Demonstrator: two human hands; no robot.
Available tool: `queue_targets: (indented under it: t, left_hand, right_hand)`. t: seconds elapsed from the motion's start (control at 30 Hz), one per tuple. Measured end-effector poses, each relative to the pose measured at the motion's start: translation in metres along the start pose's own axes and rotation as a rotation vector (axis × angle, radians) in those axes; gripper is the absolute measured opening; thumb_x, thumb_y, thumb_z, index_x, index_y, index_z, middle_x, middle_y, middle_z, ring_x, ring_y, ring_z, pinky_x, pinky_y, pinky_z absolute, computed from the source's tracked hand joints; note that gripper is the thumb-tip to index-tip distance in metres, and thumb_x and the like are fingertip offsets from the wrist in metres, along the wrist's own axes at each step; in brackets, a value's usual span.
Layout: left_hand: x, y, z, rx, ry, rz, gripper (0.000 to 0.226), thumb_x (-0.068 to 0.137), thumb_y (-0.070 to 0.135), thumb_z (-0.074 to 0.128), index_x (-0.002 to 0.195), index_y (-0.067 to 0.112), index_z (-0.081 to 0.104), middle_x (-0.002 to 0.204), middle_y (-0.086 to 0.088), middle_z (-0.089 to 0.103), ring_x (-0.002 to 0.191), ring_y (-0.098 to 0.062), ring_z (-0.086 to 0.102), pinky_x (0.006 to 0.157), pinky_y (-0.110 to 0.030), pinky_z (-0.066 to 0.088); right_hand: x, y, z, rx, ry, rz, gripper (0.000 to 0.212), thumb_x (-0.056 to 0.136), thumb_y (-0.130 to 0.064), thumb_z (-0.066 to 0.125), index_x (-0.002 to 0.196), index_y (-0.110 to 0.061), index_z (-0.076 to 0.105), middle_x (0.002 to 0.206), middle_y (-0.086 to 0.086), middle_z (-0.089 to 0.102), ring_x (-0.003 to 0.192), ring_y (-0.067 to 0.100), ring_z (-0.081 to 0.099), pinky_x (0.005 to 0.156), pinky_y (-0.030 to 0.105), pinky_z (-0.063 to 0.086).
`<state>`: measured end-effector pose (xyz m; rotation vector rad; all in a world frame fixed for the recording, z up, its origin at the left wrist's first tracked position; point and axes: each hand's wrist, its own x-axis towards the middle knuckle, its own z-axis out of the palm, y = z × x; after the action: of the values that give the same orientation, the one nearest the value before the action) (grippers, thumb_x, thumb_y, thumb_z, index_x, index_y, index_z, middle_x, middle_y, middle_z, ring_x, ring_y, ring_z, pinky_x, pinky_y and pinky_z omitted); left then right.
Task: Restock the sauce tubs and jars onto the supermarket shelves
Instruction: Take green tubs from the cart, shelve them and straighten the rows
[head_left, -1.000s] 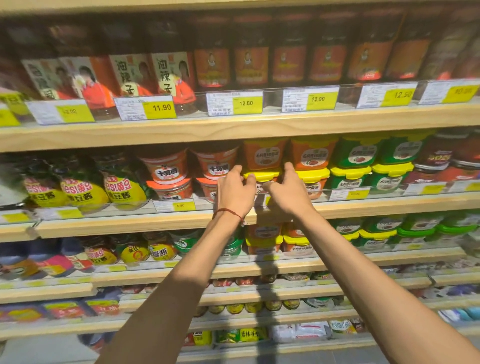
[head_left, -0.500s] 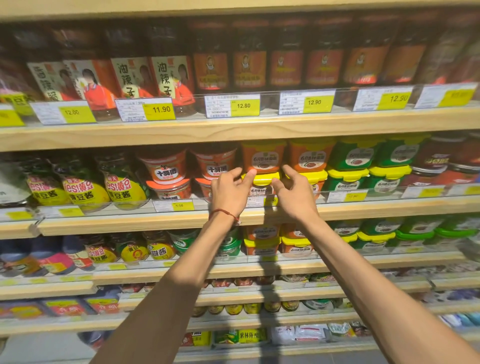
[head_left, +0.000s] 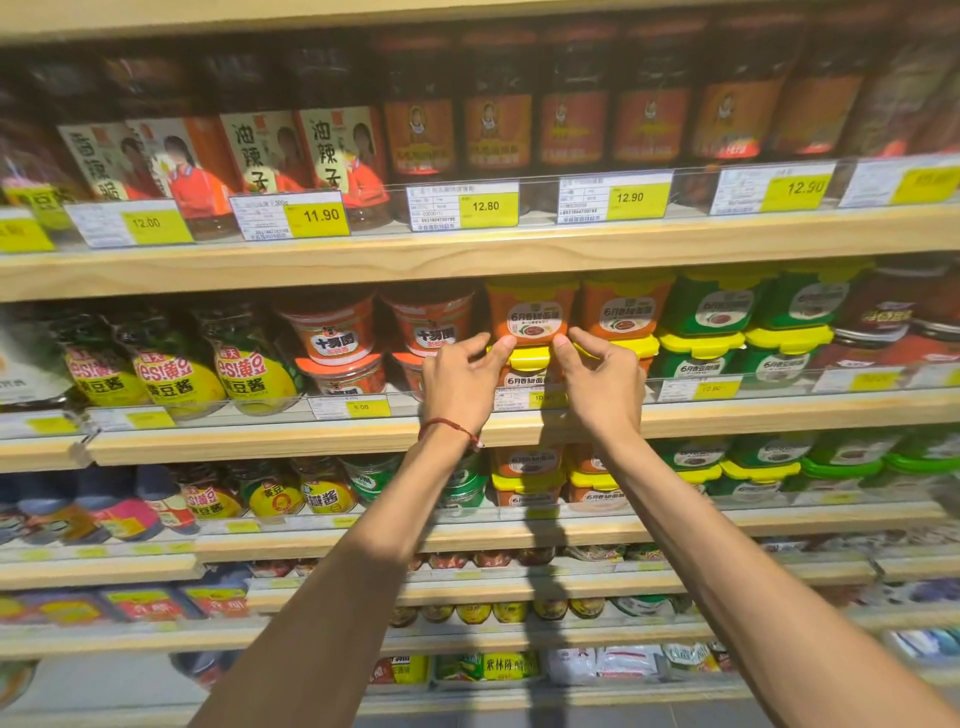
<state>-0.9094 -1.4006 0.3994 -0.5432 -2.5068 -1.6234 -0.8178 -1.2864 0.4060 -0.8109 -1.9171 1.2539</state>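
Head view: on the middle shelf (head_left: 260, 441), two orange tubs sit stacked. The left hand (head_left: 460, 382) and right hand (head_left: 602, 384) flank them, thumbs touching the top tub (head_left: 530, 312) at its lower edge, fingers curled. Whether they grasp it, I cannot tell.

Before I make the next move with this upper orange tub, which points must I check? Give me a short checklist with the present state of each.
1. The upper orange tub sits on the yellow lid below: ok.
2. Its label faces forward: ok.
3. The left hand and the right hand touch its lower corners: ok.
4. The grip is firm: cannot tell.
5. The price tag below is readable: not ok, the hands partly cover it.
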Motion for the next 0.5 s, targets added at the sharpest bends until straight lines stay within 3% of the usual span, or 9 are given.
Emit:
queue_targets:
  t: [0.3,0.37,0.43,0.5]
  left_hand:
    - [0.0041,-0.0071,0.0045,0.006,0.029,0.016,0.062,0.087,0.064,0.065,0.13,0.018,0.068,0.122,-0.004,0.073,0.117,-0.019,0.066,0.098,-0.039,0.054]
    - [0.0045,-0.0057,0.0046,0.011,0.034,0.011,0.061,0.088,0.064,0.064,0.129,0.019,0.069,0.118,-0.002,0.075,0.114,-0.018,0.067,0.097,-0.038,0.054]
    - [0.0046,-0.0046,0.0052,0.01,0.04,-0.004,0.063,0.086,0.067,0.062,0.128,0.021,0.07,0.114,-0.001,0.076,0.112,-0.017,0.068,0.097,-0.039,0.055]
    - [0.0025,-0.0021,0.0058,0.015,0.042,-0.009,0.072,0.08,0.078,0.055,0.125,0.025,0.072,0.107,0.003,0.078,0.107,-0.018,0.069,0.093,-0.042,0.056]
  right_hand:
    - [-0.0042,-0.0041,0.0005,-0.038,0.012,-0.02,0.041,0.099,-0.043,0.064,0.132,-0.018,0.069,0.13,0.005,0.071,0.132,0.029,0.055,0.119,0.05,0.03]
    - [-0.0059,-0.0056,0.0006,-0.104,-0.018,-0.017,0.041,0.102,-0.039,0.061,0.138,-0.021,0.064,0.134,0.005,0.068,0.135,0.031,0.05,0.122,0.044,0.021]
    - [-0.0069,-0.0068,0.0006,-0.138,-0.061,-0.024,0.043,0.104,-0.034,0.059,0.144,-0.02,0.059,0.14,0.004,0.065,0.137,0.029,0.05,0.113,0.03,0.016]
    - [-0.0071,-0.008,0.0008,-0.145,-0.099,-0.027,0.047,0.104,-0.029,0.058,0.15,-0.018,0.052,0.145,0.002,0.06,0.14,0.025,0.049,0.106,0.026,0.02]
